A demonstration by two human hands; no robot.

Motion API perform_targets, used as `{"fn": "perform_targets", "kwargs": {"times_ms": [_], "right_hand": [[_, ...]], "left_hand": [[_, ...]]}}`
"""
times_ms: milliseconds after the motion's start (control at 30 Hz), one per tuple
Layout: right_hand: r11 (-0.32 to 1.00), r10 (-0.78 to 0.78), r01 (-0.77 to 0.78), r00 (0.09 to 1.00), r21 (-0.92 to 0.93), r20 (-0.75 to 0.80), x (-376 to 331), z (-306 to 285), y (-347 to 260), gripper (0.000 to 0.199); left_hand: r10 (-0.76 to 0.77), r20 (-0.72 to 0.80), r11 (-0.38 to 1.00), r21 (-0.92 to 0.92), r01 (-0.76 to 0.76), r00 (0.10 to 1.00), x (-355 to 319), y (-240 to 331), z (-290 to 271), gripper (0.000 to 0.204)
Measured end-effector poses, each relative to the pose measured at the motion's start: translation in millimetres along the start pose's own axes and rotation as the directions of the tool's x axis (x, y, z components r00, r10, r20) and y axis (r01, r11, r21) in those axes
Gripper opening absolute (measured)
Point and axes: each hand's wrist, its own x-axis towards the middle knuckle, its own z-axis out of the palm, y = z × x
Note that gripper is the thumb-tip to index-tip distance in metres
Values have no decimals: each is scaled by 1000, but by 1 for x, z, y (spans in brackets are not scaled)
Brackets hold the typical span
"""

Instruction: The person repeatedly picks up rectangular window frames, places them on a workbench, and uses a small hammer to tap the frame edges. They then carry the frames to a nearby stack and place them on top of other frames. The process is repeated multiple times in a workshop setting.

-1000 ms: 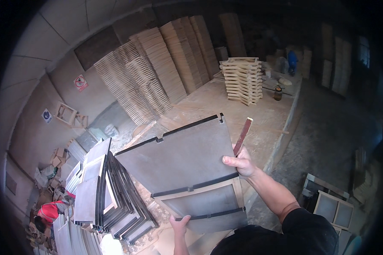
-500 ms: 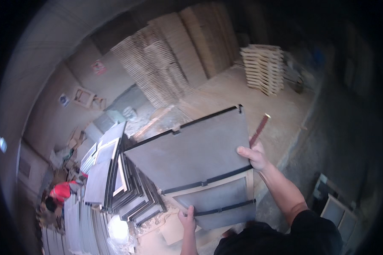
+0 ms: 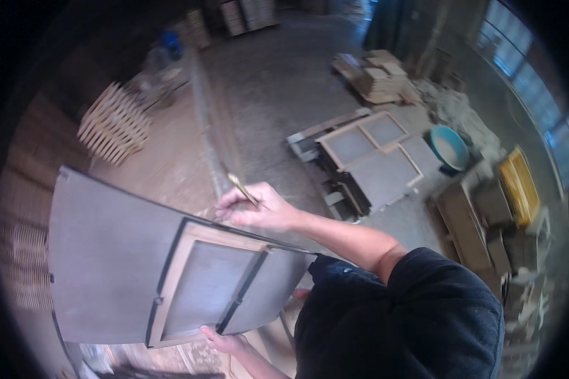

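Observation:
I hold a large flat grey panel (image 3: 114,265) with a wooden frame and dark strips in front of me. My left hand (image 3: 224,341) grips its lower edge from below. My right hand (image 3: 253,208) rests on the panel's upper right edge and also pinches a thin brownish stick (image 3: 240,186) that points up and away. My dark sleeve and shoulder (image 3: 404,316) fill the lower right.
More framed grey panels (image 3: 373,155) lie on the concrete floor to the right. A blue tub (image 3: 449,146), stacked boards (image 3: 376,76), a yellow crate (image 3: 518,183) and brown blocks stand further right. A slatted wooden stack (image 3: 114,123) sits at the upper left.
The view has swung sharply to the right, away from the leaning panel stacks. The panel has moved with me, and my right hand has slid along its top edge, still holding the stick.

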Motion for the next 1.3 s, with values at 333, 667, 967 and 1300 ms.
{"fn": "perform_targets", "kwargs": {"times_ms": [333,667,967,1300], "right_hand": [[760,-38,-199,936,-618,-349,-208,-125,-40,65],[628,-39,-121,982,-769,-186,-238,-206,-58,70],[786,46,-191,967,-588,-252,-282,-325,-96,59],[671,702,-736,669,-89,-244,-340,-418,-100,51]], "left_hand": [[-134,248,988,-47,150,960,-56,0,88,85],[-201,479,951,-113,287,855,-125,-30,147,88],[-360,573,890,-25,455,736,-215,-71,235,78],[-197,862,843,-94,529,467,-231,-130,380,63]]}}
